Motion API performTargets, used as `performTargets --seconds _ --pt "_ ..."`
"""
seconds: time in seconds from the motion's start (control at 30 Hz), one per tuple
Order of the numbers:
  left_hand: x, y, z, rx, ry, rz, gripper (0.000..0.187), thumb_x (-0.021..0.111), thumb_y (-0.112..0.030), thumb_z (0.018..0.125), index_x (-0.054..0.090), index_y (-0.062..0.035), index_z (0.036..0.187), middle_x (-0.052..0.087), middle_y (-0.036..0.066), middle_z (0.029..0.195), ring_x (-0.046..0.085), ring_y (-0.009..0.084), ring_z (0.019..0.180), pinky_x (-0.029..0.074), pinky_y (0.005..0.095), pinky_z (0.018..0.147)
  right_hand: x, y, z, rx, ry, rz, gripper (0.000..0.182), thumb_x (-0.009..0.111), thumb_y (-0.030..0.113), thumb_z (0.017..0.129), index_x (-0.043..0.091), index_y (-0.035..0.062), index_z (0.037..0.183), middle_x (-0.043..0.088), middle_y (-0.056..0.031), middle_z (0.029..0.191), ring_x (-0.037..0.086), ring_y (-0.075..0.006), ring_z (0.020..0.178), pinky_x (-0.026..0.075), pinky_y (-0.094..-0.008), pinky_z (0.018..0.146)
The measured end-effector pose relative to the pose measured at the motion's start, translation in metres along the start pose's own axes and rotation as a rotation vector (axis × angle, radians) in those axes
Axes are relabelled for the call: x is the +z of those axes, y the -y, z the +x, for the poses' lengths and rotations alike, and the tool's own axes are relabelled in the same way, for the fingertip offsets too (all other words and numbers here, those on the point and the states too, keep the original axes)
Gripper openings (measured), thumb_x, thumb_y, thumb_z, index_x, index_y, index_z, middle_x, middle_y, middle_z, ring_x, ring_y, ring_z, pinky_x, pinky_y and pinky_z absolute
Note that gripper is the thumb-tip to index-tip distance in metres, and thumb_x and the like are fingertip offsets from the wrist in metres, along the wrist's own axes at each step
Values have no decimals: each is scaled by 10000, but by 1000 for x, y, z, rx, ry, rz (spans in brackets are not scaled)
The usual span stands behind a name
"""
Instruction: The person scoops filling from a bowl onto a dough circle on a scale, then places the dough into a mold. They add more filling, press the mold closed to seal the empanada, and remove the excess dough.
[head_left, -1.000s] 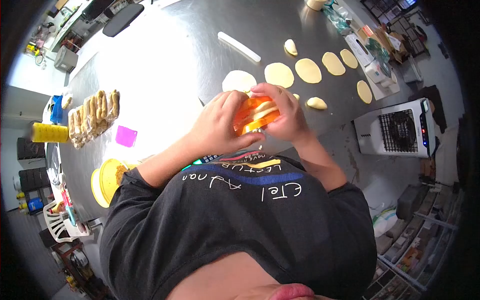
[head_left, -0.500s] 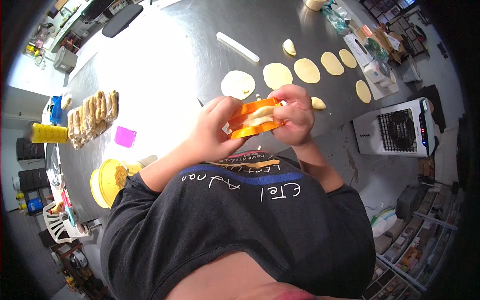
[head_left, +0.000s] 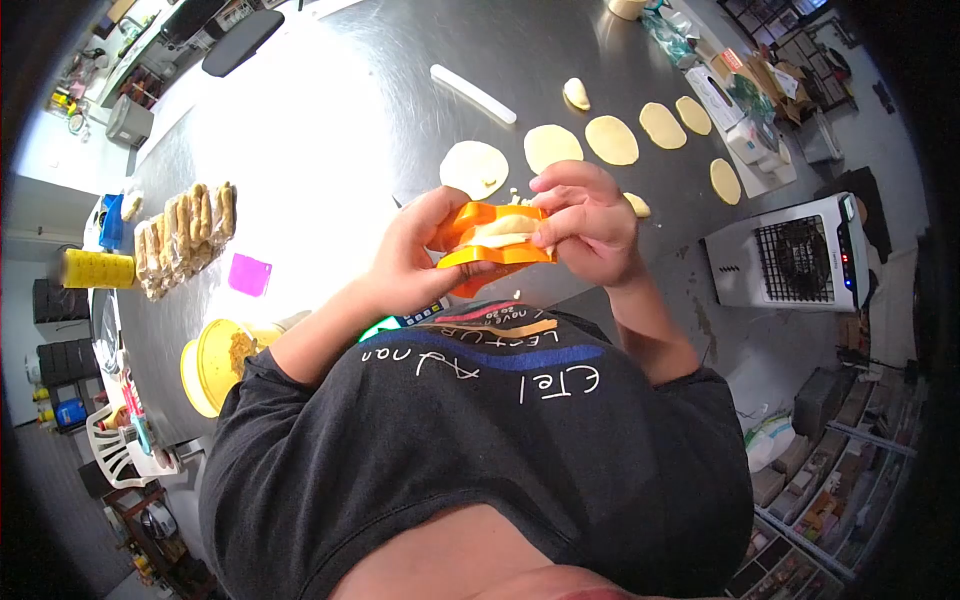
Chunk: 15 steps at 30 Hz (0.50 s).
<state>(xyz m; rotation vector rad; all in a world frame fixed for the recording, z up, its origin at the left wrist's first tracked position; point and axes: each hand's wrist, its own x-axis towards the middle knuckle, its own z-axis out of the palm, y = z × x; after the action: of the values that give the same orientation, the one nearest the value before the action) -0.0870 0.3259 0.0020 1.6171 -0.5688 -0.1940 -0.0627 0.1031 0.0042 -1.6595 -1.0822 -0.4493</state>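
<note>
In my left hand (head_left: 405, 250) is an orange hinged dough press (head_left: 506, 254), gripped at its left end and held partly open in front of my chest. A folded piece of pale dough (head_left: 512, 228) lies between its two halves. My right hand (head_left: 598, 225) has its thumb and index finger pressed on the dough's right end, the other fingers curled above. Beyond the press, a flat dough round (head_left: 474, 168) bears a bit of filling, with crumbs beside it. More bare rounds (head_left: 611, 140) lie to the right, and a folded dough pocket (head_left: 576, 94) sits behind them.
A white rolling pin (head_left: 473, 94) lies on the steel table (head_left: 410, 60). Leftward are bagged breadsticks (head_left: 185, 235), a purple square (head_left: 249, 274) and a yellow tub (head_left: 205, 365) holding filling. A white air cooler (head_left: 780, 255) stands right of the table.
The press has shifted slightly left and turned, with its lower flap now showing. My right fingers have moved from inside the press to the dough's right end. A lit screen shows below my left hand.
</note>
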Motion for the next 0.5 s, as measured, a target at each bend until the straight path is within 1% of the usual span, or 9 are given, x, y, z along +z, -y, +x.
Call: performTargets --seconds 0.03,0.13,0.2,0.23,0.3,0.33,0.4,0.47,0.5 --pt "0 0 0 0 0 0 423 745 -197 726 494 15 992 527 99 865 551 158 817 442 271 749 -1 -1 -1 0 0 0 155 503 -80 705 619 21 724 532 -167 1058 623 -203 877 520 -294 771" --pt "-2 2 -1 -110 90 24 462 727 -154 747 428 4 1061 487 56 982 490 114 937 398 247 850 -2 -8 -12 15 -19 29 123 514 -70 722 599 20 723 536 -154 990 625 -207 871 523 -286 748" --pt "-3 4 0 -67 40 120 449 733 -157 737 443 9 1037 504 68 946 508 126 893 417 252 819 -2 -15 -20 156 -161 105 114 513 -80 724 570 19 718 540 -124 911 623 -192 819 514 -270 698" --pt "-4 3 1 -67 39 120 449 733 -157 737 443 9 1037 504 68 946 508 126 893 417 252 819 -2 -19 -23 156 -160 106 114 513 -80 724 570 19 718 540 -124 911 623 -192 819 514 -270 698" --pt "-5 0 2 80 -56 364 410 747 -183 699 496 8 960 529 123 822 552 217 753 436 307 682 -2 -30 -27 289 -202 -190 126 507 -100 716 551 18 722 548 -99 854 614 -193 755 493 -268 664" --pt "-6 3 3 81 -55 364 410 747 -183 699 496 8 960 529 123 822 552 217 753 436 307 682 -1 -35 -32 342 -192 -298 134 522 -105 708 555 24 727 566 -80 831 604 -203 746 484 -279 653" --pt "-6 9 4 127 -79 476 393 730 -152 676 498 2 954 529 143 807 545 270 739 434 336 658 1 -37 -36 416 -209 -278 130 547 -88 703 574 31 749 574 -79 832 601 -215 763 484 -292 684" --pt "-6 8 6 125 -68 506 389 729 -128 681 495 2 964 536 129 817 547 235 739 440 312 659 4 -34 -32 490 -225 -257 133 571 -71 697 592 37 771 583 -78 834 598 -227 780 484 -304 715" --pt "-5 8 7 123 -58 534 388 728 -104 686 492 1 975 543 115 826 549 201 739 446 288 660 7 -28 -25 356 -199 -323 182 567 -87 674 610 39 798 583 -74 857 587 -219 817 472 -311 753"
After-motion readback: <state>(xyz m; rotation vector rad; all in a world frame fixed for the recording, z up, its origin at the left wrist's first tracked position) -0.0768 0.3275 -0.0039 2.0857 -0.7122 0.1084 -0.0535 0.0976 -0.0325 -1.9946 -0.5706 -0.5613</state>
